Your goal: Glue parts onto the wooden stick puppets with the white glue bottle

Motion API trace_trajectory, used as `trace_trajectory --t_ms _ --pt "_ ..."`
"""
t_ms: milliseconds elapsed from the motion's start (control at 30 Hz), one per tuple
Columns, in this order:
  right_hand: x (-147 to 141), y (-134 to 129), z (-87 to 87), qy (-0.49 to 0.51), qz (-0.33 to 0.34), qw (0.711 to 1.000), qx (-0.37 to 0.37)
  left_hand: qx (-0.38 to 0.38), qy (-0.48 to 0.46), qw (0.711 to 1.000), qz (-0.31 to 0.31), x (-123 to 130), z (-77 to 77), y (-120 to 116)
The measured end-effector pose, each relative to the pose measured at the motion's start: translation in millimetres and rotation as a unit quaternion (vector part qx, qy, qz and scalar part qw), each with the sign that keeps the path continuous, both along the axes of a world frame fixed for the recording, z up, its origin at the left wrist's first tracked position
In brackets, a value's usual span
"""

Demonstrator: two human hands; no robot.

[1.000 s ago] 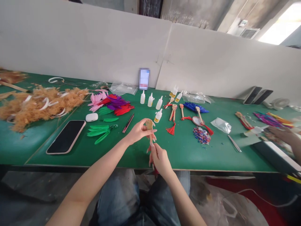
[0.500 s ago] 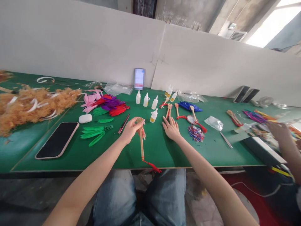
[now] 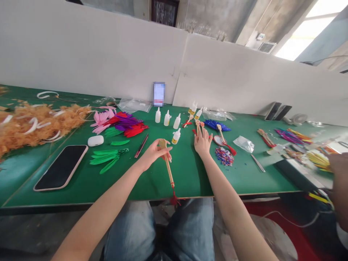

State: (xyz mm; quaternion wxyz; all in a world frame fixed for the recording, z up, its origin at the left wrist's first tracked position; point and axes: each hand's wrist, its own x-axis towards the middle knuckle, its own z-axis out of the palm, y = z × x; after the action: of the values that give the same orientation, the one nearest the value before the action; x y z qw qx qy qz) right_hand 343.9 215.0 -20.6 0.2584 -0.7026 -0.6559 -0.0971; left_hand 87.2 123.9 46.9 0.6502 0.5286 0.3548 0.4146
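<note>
While a red thread tassel [image 3: 174, 200] hangs at the near edge of the smooth green table [image 3: 185, 177], its slim, pale wooden stick [image 3: 169, 168] slants up to a broad, rounded head, pinched by the left hand [image 3: 155, 154]. Multicoloured bits [image 3: 224, 156] lie heaped to the right. Just farther, the right hand [image 3: 203, 143] covers knobby-headed sticks [image 3: 198, 125]; whether it grips them, I cannot tell. Beyond stand translucent bottles [image 3: 177, 121] with tapered nozzles.

On table [image 3: 187, 177]: feathers [image 3: 127, 122] — left | bottles [image 3: 166, 119] — behind stick [image 3: 169, 169] in left hand [image 3: 154, 153], before screen [image 3: 159, 95]
</note>
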Motion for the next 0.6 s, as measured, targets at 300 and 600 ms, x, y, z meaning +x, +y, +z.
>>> trace_trajectory --t_ms 300,600 --pt "-69.4 -79.8 34.8 0.374 0.221 0.9 -0.036 0.016 0.002 0.997 0.076 -1.1 -8.0 3.3" --pt "-111.9 -90.7 38.9 0.49 0.45 0.545 -0.51 0.081 0.058 0.987 0.123 -3.2 2.1 18.6"
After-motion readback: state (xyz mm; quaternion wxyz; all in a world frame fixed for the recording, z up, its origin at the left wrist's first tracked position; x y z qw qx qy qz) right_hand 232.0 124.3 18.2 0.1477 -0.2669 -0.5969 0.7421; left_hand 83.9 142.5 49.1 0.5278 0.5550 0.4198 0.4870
